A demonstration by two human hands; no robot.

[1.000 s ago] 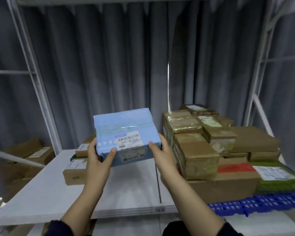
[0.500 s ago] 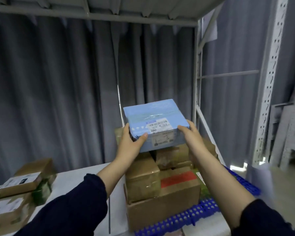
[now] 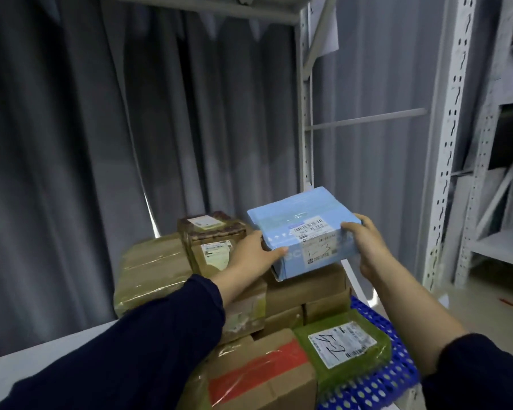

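Observation:
A light blue parcel (image 3: 301, 220) with white barcode labels sits tilted on or just above a stack of brown cardboard boxes (image 3: 305, 294). My left hand (image 3: 253, 255) grips its near left corner, thumb along the front edge. My right hand (image 3: 365, 244) grips its right side, fingers wrapped over the top edge. Both dark sleeves reach in from below.
More taped brown boxes (image 3: 151, 267) lie to the left on the white shelf (image 3: 27, 371). A box with red tape (image 3: 258, 377) and a green parcel (image 3: 341, 347) lie in front on a blue perforated tray (image 3: 391, 383). White rack uprights (image 3: 447, 173) stand at right, grey curtain behind.
The view has swung right and down. Both hands have carried the blue parcel from the left of the shelf over to the top of the box stack and lowered it.

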